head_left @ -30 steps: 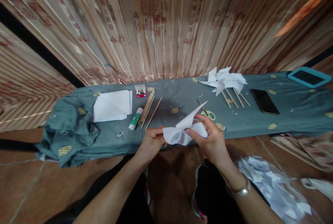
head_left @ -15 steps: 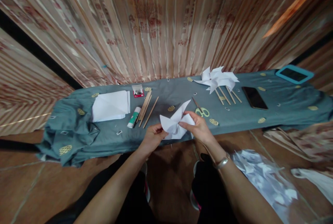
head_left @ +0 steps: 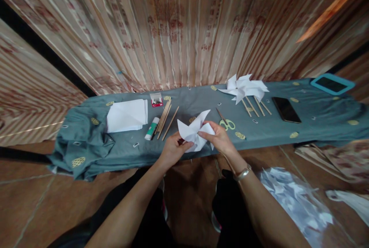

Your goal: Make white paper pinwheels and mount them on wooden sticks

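A white paper pinwheel (head_left: 193, 129) is held between both hands above the near edge of the cloth-covered table. My left hand (head_left: 174, 148) grips its lower left side, thumb on top and fingers underneath. On its right side, my right hand (head_left: 218, 138) pinches the paper, with the thumb at the folded centre. No stick shows on this pinwheel. Green-handled scissors (head_left: 227, 124) lie just beyond my right hand. Several thin wooden sticks (head_left: 170, 123) and a glue stick (head_left: 152, 128) rest beyond my left hand.
On the table (head_left: 196, 100) are a paper stack (head_left: 127, 115), a small red box of metal pins (head_left: 156, 100), finished pinwheels (head_left: 245, 86) on sticks, a phone (head_left: 286, 109) and a blue-framed tablet (head_left: 332, 84). A clear bag of paper scraps (head_left: 294, 198) sits on the floor at right.
My left hand has shifted inward, its thumb now further over the pinwheel's lower edge. My right hand keeps its pinch at the centre. The view has moved slightly, so the table appears further right.
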`<move>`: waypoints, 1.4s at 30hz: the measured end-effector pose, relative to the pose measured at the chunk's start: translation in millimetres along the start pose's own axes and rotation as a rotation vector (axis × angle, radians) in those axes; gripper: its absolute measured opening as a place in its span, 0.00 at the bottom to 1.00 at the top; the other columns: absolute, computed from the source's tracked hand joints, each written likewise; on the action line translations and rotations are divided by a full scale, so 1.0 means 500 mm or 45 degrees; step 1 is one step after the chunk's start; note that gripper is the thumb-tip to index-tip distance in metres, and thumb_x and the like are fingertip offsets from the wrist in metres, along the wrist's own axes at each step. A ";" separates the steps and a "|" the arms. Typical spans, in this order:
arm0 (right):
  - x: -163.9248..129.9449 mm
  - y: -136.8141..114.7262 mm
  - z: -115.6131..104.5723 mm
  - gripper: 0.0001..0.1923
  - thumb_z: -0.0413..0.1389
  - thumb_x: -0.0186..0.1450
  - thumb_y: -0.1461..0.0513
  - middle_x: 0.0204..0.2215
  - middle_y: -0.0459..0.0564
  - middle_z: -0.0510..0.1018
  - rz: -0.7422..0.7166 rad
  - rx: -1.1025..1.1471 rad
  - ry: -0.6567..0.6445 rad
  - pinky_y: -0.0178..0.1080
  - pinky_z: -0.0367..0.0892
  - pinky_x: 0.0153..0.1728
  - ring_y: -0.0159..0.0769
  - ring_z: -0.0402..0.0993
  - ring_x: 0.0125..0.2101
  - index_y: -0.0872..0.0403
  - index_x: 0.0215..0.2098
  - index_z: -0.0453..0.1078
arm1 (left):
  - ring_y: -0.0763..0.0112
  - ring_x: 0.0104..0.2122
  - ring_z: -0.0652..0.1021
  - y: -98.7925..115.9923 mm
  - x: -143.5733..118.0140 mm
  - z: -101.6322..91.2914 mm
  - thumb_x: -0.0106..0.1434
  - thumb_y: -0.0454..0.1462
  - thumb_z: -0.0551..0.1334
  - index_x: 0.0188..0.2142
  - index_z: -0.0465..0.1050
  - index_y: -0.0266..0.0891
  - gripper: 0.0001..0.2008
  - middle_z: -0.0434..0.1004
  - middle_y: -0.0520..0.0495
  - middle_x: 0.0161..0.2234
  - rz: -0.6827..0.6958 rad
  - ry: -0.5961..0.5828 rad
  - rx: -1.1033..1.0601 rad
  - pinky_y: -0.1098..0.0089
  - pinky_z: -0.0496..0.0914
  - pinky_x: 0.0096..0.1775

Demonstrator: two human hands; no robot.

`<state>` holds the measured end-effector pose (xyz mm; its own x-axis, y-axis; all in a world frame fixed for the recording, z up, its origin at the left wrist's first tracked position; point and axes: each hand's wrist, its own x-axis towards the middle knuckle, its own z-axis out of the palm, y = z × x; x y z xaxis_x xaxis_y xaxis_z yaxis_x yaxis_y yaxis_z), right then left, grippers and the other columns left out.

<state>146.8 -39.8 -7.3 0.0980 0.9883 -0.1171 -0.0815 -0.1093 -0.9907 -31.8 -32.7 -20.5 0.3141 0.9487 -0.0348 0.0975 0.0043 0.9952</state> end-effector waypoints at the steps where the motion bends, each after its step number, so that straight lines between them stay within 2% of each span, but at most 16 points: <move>1: 0.001 0.001 0.000 0.24 0.68 0.44 0.54 0.26 0.43 0.78 0.004 -0.003 0.000 0.36 0.68 0.28 0.33 0.71 0.25 0.52 0.37 0.69 | 0.66 0.33 0.77 -0.002 -0.001 0.002 0.47 0.38 0.69 0.35 0.78 0.36 0.14 0.80 0.46 0.34 -0.019 0.016 -0.019 0.67 0.71 0.37; 6: 0.007 0.004 0.003 0.24 0.68 0.43 0.56 0.26 0.43 0.78 0.032 0.005 -0.017 0.36 0.67 0.29 0.32 0.71 0.25 0.53 0.37 0.70 | 0.66 0.32 0.77 -0.012 -0.002 0.014 0.43 0.38 0.72 0.35 0.77 0.35 0.18 0.81 0.46 0.33 -0.104 0.059 -0.153 0.67 0.71 0.38; 14: 0.010 0.010 0.004 0.25 0.69 0.42 0.55 0.25 0.43 0.78 0.082 0.005 -0.016 0.36 0.66 0.28 0.32 0.70 0.24 0.54 0.36 0.71 | 0.65 0.33 0.79 -0.021 0.008 0.025 0.42 0.33 0.70 0.33 0.76 0.35 0.15 0.81 0.48 0.33 -0.146 0.145 -0.239 0.67 0.71 0.40; 21: 0.019 0.007 -0.014 0.25 0.70 0.42 0.56 0.26 0.43 0.78 0.096 0.001 -0.031 0.35 0.68 0.29 0.31 0.71 0.24 0.54 0.36 0.70 | 0.67 0.32 0.77 -0.049 0.011 0.022 0.46 0.32 0.67 0.34 0.78 0.35 0.12 0.80 0.48 0.31 -0.117 0.019 -0.157 0.68 0.71 0.39; 26: 0.026 -0.004 -0.044 0.25 0.69 0.43 0.56 0.28 0.43 0.79 0.116 -0.103 -0.112 0.36 0.68 0.31 0.33 0.72 0.26 0.53 0.37 0.70 | 0.69 0.32 0.75 -0.059 0.013 0.028 0.48 0.32 0.64 0.28 0.79 0.36 0.06 0.78 0.48 0.32 -0.058 -0.045 -0.193 0.69 0.70 0.38; 32: 0.024 0.005 -0.054 0.24 0.68 0.46 0.57 0.28 0.43 0.78 0.124 -0.201 -0.172 0.36 0.67 0.31 0.32 0.72 0.27 0.54 0.40 0.70 | 0.76 0.21 0.68 -0.037 -0.006 0.035 0.46 0.36 0.65 0.20 0.76 0.36 0.04 0.70 0.52 0.20 -0.267 -0.043 -0.364 0.73 0.63 0.27; 37: 0.018 0.013 -0.053 0.25 0.67 0.46 0.56 0.29 0.42 0.77 0.111 -0.276 -0.205 0.36 0.66 0.32 0.32 0.71 0.27 0.54 0.41 0.69 | 0.78 0.20 0.65 -0.032 -0.031 0.044 0.46 0.38 0.67 0.20 0.75 0.35 0.08 0.70 0.51 0.18 -0.377 0.027 -0.526 0.74 0.58 0.27; 42: 0.011 0.009 -0.047 0.26 0.66 0.46 0.56 0.32 0.45 0.77 0.057 -0.417 -0.118 0.37 0.67 0.34 0.34 0.72 0.31 0.54 0.42 0.69 | 0.79 0.20 0.65 -0.033 -0.044 0.050 0.42 0.39 0.70 0.22 0.77 0.33 0.10 0.71 0.51 0.18 -0.456 0.052 -0.694 0.75 0.57 0.26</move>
<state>170.0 -37.3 -14.0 0.0095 0.9856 -0.1689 0.2406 -0.1662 -0.9563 -16.9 -61.4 -38.3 0.3136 0.8700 -0.3804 -0.3067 0.4720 0.8265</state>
